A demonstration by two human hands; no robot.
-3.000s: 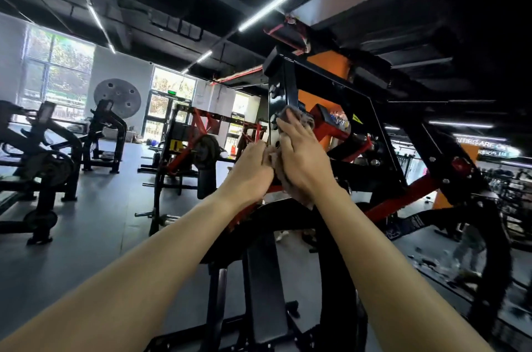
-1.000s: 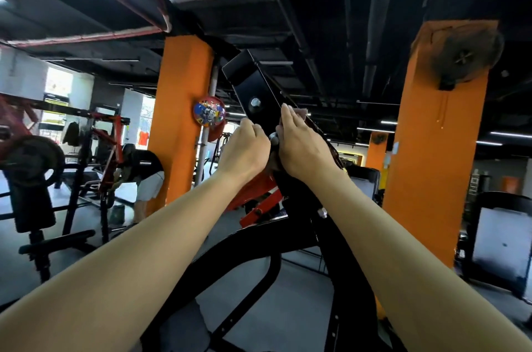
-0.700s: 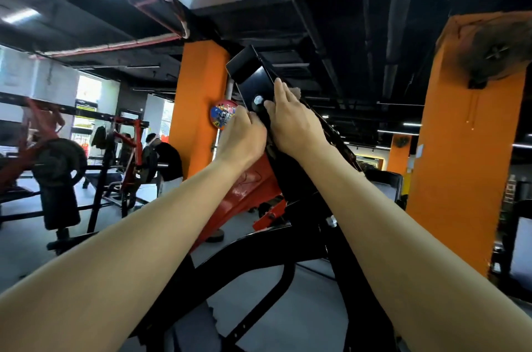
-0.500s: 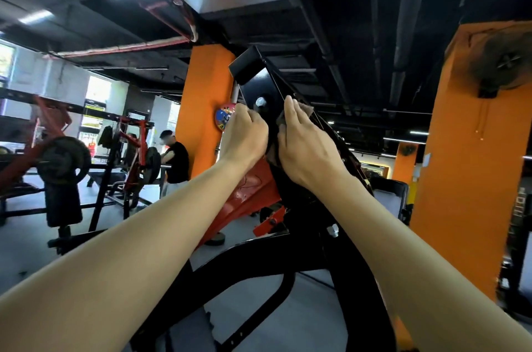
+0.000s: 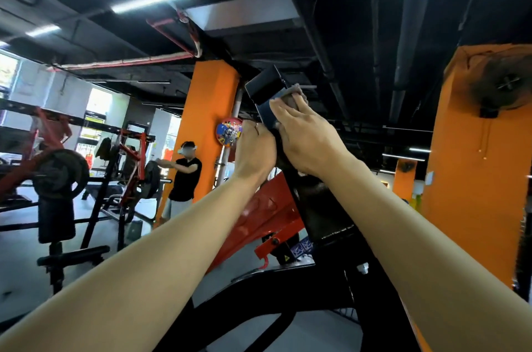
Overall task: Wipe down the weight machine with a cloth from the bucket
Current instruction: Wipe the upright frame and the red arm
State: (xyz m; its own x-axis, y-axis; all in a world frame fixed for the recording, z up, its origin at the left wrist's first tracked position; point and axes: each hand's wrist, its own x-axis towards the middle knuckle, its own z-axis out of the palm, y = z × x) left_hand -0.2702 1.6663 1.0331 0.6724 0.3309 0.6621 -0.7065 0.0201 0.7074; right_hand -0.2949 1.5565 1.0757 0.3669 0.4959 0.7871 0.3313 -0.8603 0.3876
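Black steel makes up the weight machine [image 5: 331,216], whose upright slants from the near frame up to a capped top at the centre of the view, with a red lever arm [image 5: 267,216] branching off to its left. Both forearms stretch up and away from the body because the patch being cleaned sits high, near the top of that upright. The right hand [image 5: 305,135] lies flat on the upright's face, fingers straight and together, so the palm spreads pressure over the cloth [image 5: 293,91]. The left hand [image 5: 254,150] is balled up tight against the upright's left edge, touching the right hand. It probably braces the reach, but what its fingers close on is hidden. A grey corner of the cloth pokes out beyond the right fingertips, just below the cap. No bucket is in view. Wiping looks well under way, with the lower frame probably left to do.
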